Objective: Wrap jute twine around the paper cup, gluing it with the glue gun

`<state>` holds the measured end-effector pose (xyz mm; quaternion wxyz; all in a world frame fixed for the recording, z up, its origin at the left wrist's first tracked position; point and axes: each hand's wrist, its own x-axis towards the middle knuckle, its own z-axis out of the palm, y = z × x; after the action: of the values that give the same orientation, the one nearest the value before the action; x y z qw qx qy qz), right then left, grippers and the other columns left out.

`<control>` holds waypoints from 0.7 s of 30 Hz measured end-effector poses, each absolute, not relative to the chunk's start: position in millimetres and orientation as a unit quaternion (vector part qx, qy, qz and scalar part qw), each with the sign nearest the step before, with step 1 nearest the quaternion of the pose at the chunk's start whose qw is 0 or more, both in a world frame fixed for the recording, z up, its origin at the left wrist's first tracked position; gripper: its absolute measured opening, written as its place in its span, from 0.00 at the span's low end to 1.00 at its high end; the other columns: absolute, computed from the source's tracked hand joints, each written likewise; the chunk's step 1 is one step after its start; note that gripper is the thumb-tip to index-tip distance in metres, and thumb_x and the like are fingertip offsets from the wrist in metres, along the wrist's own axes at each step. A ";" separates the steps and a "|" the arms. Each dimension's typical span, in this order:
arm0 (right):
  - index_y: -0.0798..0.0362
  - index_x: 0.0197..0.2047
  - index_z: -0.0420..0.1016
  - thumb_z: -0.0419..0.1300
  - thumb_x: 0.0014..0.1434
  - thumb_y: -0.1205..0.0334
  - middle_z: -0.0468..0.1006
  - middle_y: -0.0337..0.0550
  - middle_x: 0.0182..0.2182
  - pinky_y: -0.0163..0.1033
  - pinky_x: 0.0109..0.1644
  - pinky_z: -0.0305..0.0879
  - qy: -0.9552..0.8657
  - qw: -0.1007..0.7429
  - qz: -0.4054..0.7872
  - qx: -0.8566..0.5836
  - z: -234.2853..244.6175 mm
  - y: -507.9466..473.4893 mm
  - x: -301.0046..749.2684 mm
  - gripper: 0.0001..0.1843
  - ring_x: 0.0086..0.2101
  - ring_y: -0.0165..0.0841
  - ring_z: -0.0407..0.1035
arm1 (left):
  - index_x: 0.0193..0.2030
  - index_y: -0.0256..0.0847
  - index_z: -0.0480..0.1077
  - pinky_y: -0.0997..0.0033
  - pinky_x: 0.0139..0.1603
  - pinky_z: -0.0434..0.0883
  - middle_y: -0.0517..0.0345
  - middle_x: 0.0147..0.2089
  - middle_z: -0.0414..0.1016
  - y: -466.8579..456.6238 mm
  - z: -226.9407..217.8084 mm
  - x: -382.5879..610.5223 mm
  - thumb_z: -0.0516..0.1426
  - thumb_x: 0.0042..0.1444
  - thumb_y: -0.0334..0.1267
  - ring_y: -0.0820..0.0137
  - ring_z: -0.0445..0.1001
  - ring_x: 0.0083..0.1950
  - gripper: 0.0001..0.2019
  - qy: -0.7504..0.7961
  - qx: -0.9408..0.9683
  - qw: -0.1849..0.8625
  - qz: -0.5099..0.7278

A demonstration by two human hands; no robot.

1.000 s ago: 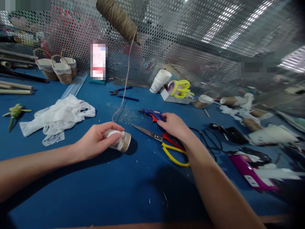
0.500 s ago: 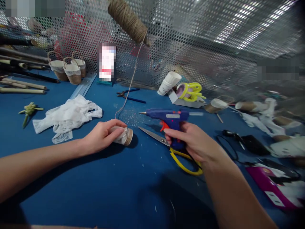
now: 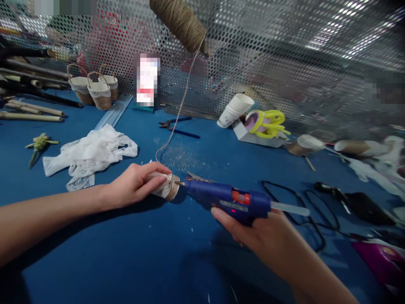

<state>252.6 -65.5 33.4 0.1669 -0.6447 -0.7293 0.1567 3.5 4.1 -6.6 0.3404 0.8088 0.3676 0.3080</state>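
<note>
My left hand (image 3: 136, 183) is wrapped over a small paper cup (image 3: 165, 186) that lies on its side on the blue table (image 3: 133, 253), its base wound with jute twine and covered in lace. My right hand (image 3: 253, 230) grips a blue glue gun (image 3: 228, 198) held sideways, a glue stick sticking out of its back. The metal nozzle touches the cup's twine-wrapped end. A jute string (image 3: 180, 107) runs from the cup up to a twine spool (image 3: 180, 21) hanging above.
White lace cloth (image 3: 90, 154) lies to the left, small finished baskets (image 3: 95, 90) and bamboo sticks at the far left. Pliers (image 3: 177, 126), stacked paper cups (image 3: 236, 109), a black cable (image 3: 294, 202) and more cups lie behind and right. A perforated metal screen backs the table.
My right hand picked the glue gun up from the table, turned it sideways and brought its nozzle to the cup's end. The left hand kept holding the cup.
</note>
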 end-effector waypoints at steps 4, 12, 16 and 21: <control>0.50 0.17 0.66 0.51 0.54 0.44 0.68 0.40 0.13 0.36 0.19 0.61 -0.739 0.143 0.153 -0.640 34.0 -64.2 251.6 0.23 0.16 0.32 0.65 | 0.46 0.32 0.67 0.80 0.25 0.63 0.58 0.27 0.74 3.6 -6.1 2.4 0.47 0.59 0.37 0.78 0.66 0.23 0.14 0.368 0.810 0.342 0.302; 0.48 0.30 0.71 0.52 0.56 0.52 0.77 0.41 0.27 0.39 0.34 0.68 -0.808 0.178 0.100 -0.553 41.1 -59.3 245.9 0.12 0.28 0.36 0.71 | 0.46 0.33 0.66 0.79 0.27 0.64 0.58 0.28 0.74 3.7 -6.3 2.9 0.47 0.59 0.39 0.77 0.67 0.24 0.14 0.379 0.809 0.342 0.292; 0.48 0.27 0.69 0.52 0.57 0.54 0.76 0.40 0.26 0.37 0.29 0.66 -0.813 0.168 0.102 -0.548 38.0 -61.3 248.3 0.11 0.27 0.34 0.71 | 0.47 0.33 0.66 0.79 0.27 0.64 0.58 0.28 0.74 4.0 -7.1 3.5 0.47 0.59 0.38 0.77 0.67 0.24 0.14 0.376 0.810 0.346 0.289; 0.47 0.30 0.70 0.53 0.57 0.55 0.75 0.40 0.27 0.39 0.33 0.66 -0.813 0.169 0.113 -0.545 37.8 -60.7 249.1 0.09 0.28 0.35 0.70 | 0.45 0.33 0.67 0.80 0.25 0.63 0.58 0.27 0.74 3.4 -4.8 3.7 0.47 0.59 0.37 0.77 0.66 0.23 0.13 0.366 0.821 0.324 0.297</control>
<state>249.1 -60.7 37.8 0.1687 -0.5452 -0.8133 0.1129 3.7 3.4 -4.8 0.3237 0.8205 0.3656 0.2971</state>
